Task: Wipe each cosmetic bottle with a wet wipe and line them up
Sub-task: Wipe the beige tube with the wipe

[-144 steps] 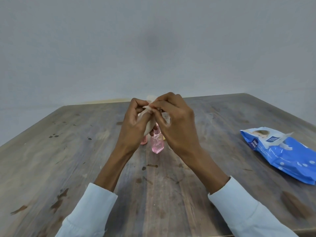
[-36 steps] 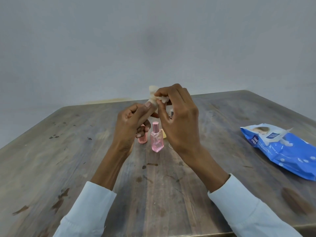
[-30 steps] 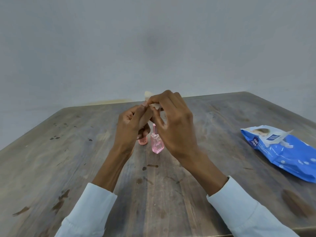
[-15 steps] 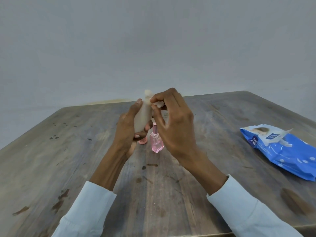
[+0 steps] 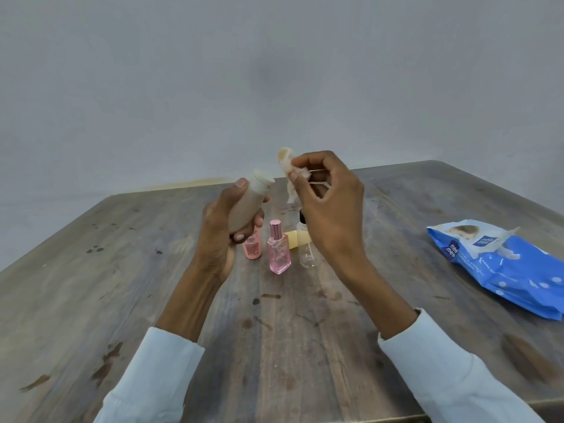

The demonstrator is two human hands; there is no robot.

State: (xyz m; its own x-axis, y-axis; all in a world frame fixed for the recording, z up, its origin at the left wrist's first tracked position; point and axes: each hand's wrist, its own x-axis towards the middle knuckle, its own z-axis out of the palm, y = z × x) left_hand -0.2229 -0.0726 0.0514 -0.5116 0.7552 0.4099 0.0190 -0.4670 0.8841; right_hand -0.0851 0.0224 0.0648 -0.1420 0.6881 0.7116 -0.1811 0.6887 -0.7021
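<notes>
Head view looks down over a worn wooden table (image 5: 305, 346) whose far edge runs just behind the raised hands, with the right corner angling back toward the grey wall (image 5: 274, 71). The left hand (image 5: 222, 227) is clamped round a beige bottle (image 5: 247, 206), held above the table and tilted so its pale neck points up and to the right; the thumb lies along the upper side and the fingertips curl under the base. The right hand (image 5: 326, 203) is raised just beside it, thumb and forefinger pinching a crumpled wet wipe (image 5: 290, 175) that is stained tan at its top; wipe and bottle neck are near but apart. Directly beneath the hands, upright on the table, stand a small pink bottle (image 5: 252, 247), partly hidden by the left fingers, a taller pink perfume bottle (image 5: 278, 254) with a pink cap, and a clear dropper bottle (image 5: 306, 245) with a dark top, partly behind the right wrist. A yellow object (image 5: 292, 239) lies between and behind the last two; what it is cannot be told. Well off to the right lies a blue wipes pack (image 5: 503, 270), its flap lifted, close to the table's right edge. The broad left half of the table and the near strip between the pale sleeves (image 5: 451, 370) carry only dark stains.
</notes>
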